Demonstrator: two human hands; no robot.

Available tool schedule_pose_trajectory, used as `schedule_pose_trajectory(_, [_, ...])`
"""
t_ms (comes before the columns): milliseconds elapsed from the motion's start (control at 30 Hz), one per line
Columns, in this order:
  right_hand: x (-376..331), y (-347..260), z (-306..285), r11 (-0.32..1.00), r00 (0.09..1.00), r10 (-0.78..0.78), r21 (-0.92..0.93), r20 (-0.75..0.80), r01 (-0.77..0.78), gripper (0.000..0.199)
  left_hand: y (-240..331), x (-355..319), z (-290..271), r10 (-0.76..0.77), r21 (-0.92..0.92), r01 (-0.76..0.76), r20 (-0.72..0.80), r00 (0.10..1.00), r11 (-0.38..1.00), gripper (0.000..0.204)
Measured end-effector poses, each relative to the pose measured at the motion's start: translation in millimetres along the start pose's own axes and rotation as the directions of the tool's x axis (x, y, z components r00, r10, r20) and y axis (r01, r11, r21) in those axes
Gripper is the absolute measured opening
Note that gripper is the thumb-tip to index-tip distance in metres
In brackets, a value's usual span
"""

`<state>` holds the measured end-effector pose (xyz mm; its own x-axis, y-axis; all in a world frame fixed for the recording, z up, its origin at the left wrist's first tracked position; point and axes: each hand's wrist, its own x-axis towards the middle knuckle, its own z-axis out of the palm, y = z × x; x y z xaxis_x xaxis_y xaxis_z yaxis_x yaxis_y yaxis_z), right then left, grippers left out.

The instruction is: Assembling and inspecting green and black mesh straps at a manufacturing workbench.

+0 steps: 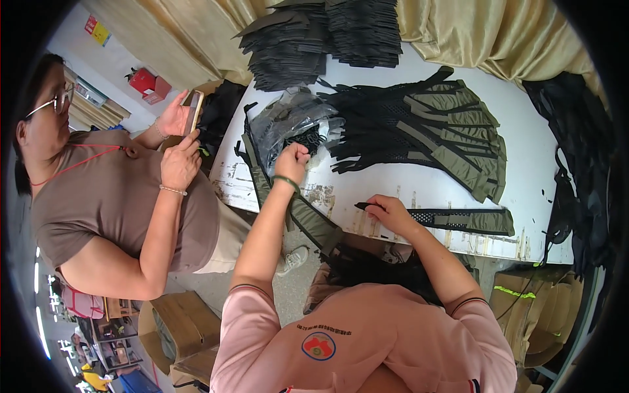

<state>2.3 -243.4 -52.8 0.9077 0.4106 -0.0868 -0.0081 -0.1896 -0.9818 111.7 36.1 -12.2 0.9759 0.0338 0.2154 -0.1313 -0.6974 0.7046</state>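
While the left hand [293, 157] closes in a fist on the clear bag [295, 121] at 11 o'clock, the right hand [388, 211] pinches the near end of the mesh strap [458, 219], whose long axis runs toward 3 o'clock on the white table [524, 164].

White worktable [419, 180], paint scuffed along the near edge. Beige curtain [498, 33] draped behind it. White wall [114, 62] at far left, red box [147, 84] against it. Grey floor [291, 288] below; cardboard boxes [187, 324] beside it.
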Motion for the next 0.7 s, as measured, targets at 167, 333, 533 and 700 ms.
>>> schedule_pose_trajectory(167, [6,6,-1,1.000,1.000,-0.003,0.016,-0.005,0.003,0.012,-4,41,18,0.107,0.247,-0.112,0.031,0.994,0.963,0.016])
schedule_pose_trajectory(333, [4,8,1,0.997,1.000,-0.010,0.082,-0.027,0.012,0.012,3,49,33,-0.131,0.351,0.070,0.155,0.979,0.934,0.031])
schedule_pose_trajectory(533, [1,8,3,0.992,0.996,-0.066,0.108,-0.062,0.072,0.013,9,42,39,-0.137,0.351,0.080,0.141,0.980,0.933,0.040])
schedule_pose_trajectory(700, [0,5,1,0.996,0.996,-0.065,0.055,-0.066,0.069,0.012,22,37,43,-0.135,0.365,0.103,0.063,0.989,0.925,0.045])
